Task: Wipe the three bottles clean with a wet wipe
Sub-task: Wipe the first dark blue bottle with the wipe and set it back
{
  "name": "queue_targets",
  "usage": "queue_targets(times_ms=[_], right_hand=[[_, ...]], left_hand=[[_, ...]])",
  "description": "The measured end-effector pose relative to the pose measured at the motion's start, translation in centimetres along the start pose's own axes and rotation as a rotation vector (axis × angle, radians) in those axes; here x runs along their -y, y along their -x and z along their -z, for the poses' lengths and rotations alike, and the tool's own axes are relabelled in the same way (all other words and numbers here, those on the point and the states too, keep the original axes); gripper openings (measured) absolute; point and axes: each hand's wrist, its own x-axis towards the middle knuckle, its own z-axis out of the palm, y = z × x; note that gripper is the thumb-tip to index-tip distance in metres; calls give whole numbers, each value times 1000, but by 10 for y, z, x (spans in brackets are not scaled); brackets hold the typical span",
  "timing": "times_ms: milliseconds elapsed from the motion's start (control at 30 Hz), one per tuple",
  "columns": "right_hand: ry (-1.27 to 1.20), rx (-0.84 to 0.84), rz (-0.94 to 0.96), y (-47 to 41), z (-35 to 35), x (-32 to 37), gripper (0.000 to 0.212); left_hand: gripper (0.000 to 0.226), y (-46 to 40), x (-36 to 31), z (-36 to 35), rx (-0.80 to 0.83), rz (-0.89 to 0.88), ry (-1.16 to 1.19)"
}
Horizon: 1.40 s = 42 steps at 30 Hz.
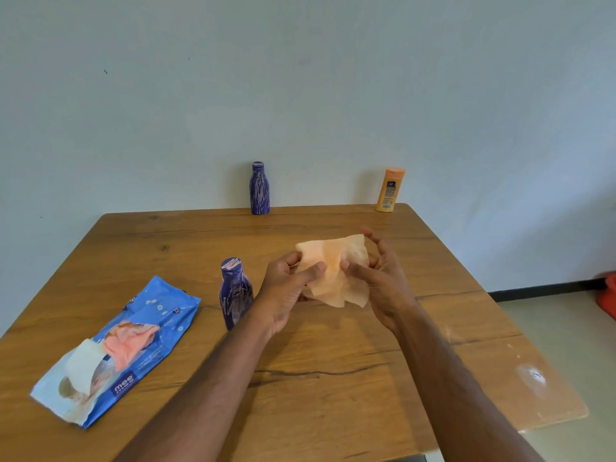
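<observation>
— What have you got hold of?

— A wet wipe, pale orange, crumpled and hanging limp above the middle of the table. My left hand pinches its left edge between thumb and fingers; my right hand pinches the right edge with the thumb, the other fingers half curled behind the sheet.

— How will it handle?

— Soft and floppy, I'd judge, next to no weight, probably damp and a bit clingy. Better bunched into the palm than held by the corners.

— And the bottles?

— The near blue bottle stands upright just beside my left wrist, at nine o'clock from the wipe, streaked with whitish marks. The far blue bottle, streaked the same, stands at twelve o'clock on the back edge. The orange bottle is at one o'clock, in the back corner. All look light, rigid and smooth, so likely slippery once wet. I'd grip each round the body.

— Anything else?

— The wipe pack lies at eight o'clock, flap open, a wipe poking out.
</observation>
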Motion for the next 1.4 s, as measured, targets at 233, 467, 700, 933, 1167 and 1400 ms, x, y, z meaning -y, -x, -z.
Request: queue_targets(times_ms=[233, 467, 700, 933, 1167, 1400], right_hand=[[-127, 114, 278, -2, 25, 21, 57], [94, 45, 278, -2, 45, 25, 36], [388, 314, 111, -2, 15, 38, 38], [533, 258, 36, -7, 3, 39, 17], [655, 171, -40, -16, -28, 27, 17], [783, 137, -48, -16, -78, 12, 10]], left_hand=[[26, -9, -28, -4, 90, -199, 112], [65, -19, -61, -10, 342, -380, -639], [39, -20, -90, -23, 521, -434, -1034], [47, -18, -128, 16, 280, -522, -952], [38, 42, -82, 75, -351, -754, -521], [68, 50, -8, 112, -344, -519, -396]])
